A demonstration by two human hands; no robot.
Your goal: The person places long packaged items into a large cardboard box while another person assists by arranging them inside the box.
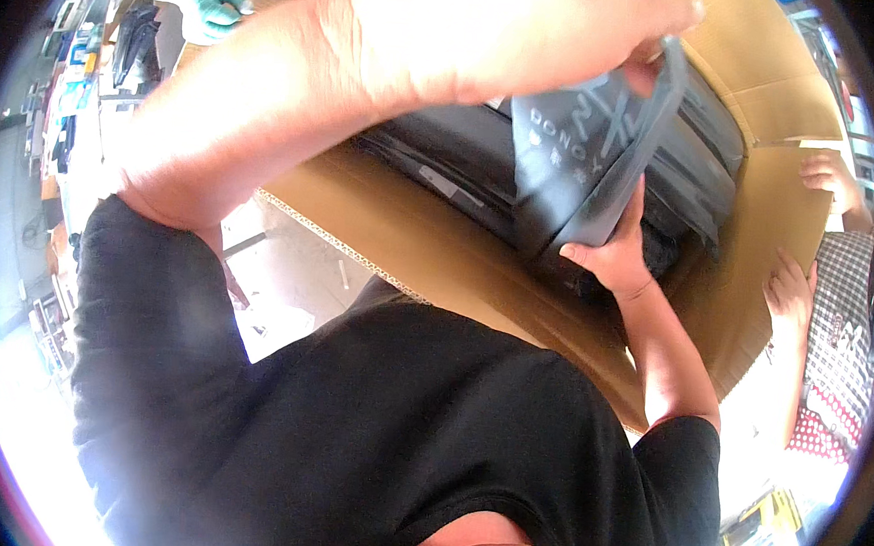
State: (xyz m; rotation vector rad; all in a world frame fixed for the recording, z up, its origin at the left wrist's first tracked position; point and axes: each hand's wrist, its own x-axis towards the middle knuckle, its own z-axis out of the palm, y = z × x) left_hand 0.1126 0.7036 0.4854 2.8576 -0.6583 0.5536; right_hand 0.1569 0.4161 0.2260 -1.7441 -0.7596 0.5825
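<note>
A grey plastic bag (571,171) with white print stands tilted over the open cardboard box (437,268). Its upper corner is pinched in my left hand (588,39), which reaches across from the left and looks large and washed out. My right hand (618,251) grips the bag's lower right edge, thumb on the near face and fingers going behind it. Beneath and beside it, several black plastic packages (438,159) lie in the box, one bearing a small pale label (451,186). My left arm hides part of the box's far left side.
A co-worker in a checked garment (838,319) stands at the right, one hand (827,180) on the raised box flap (793,183), the other (790,296) by its edge. Teal-gloved hands (214,6) of another person show at the upper left. Dark bundled goods (138,45) lie beyond.
</note>
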